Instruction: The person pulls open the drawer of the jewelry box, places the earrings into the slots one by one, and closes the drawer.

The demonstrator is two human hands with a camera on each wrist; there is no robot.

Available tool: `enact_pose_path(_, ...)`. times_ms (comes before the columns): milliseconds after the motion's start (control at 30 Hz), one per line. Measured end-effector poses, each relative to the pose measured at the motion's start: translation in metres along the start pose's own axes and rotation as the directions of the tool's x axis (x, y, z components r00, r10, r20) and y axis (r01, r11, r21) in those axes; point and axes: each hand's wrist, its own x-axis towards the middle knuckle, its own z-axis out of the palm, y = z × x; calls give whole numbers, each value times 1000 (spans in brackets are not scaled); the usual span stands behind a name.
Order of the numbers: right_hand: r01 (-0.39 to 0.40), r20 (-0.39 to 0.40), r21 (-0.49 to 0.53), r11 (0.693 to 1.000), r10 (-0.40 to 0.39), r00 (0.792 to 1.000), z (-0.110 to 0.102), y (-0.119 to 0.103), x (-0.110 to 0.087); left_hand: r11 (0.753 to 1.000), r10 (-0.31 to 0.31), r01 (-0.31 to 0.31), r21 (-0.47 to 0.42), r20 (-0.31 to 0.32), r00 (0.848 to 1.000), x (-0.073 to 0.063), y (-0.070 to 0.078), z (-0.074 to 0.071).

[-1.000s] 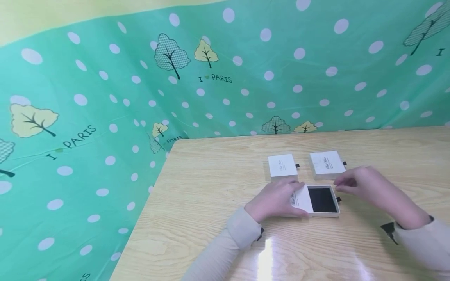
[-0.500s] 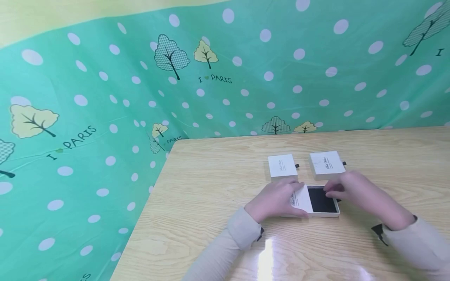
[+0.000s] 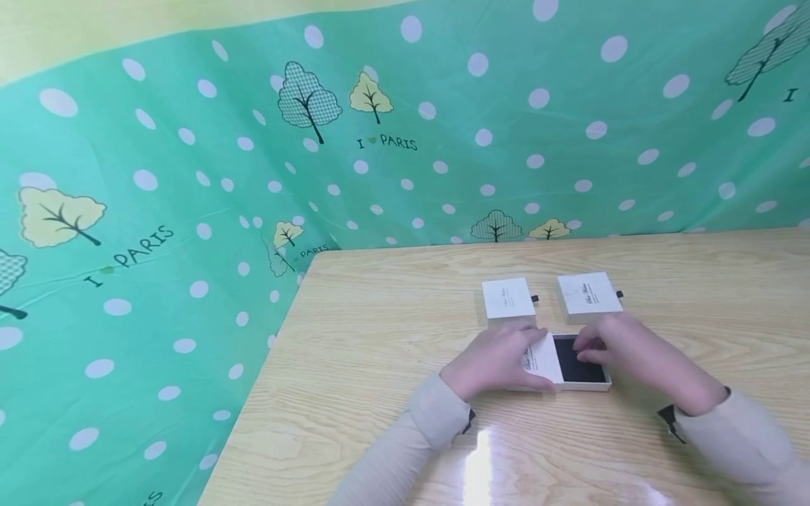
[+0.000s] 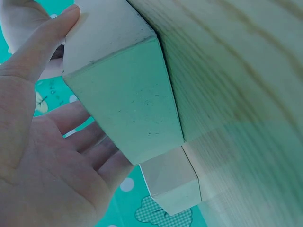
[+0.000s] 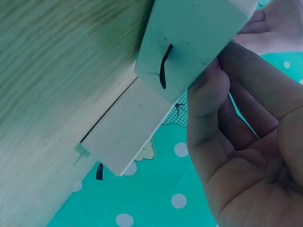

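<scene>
A white slide-out box [image 3: 543,357] lies on the table, its drawer pulled partway out to the right; a black pad [image 3: 574,370] lines it. My left hand [image 3: 496,355] grips the box's outer sleeve across its left part, thumb and fingers on opposite sides, as the left wrist view shows along the box's end [image 4: 132,101]. Over the drawer, my right hand [image 3: 623,346] has its fingers bent down at the pad. In the right wrist view, a black ribbon tab [image 5: 164,68] hangs from the drawer front. The box wall hides the right fingertips, so anything between them cannot be made out.
Two more white boxes stand behind on the wooden table [image 3: 380,337]: one box [image 3: 509,298] behind my left hand, another box [image 3: 588,295] farther right. Both have black tabs on their right sides. A green dotted cloth [image 3: 380,176] borders the table's back and left.
My right hand has moved left, from beside the drawer's right edge to over the black pad. The left hand and the box stay in place.
</scene>
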Motion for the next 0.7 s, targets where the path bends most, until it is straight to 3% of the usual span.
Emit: enact_pose_path(700,47,-47,-129,991,-53,997,0,-6,-2,1000,-2,1,-5,-8,1000,-1,0,-1)
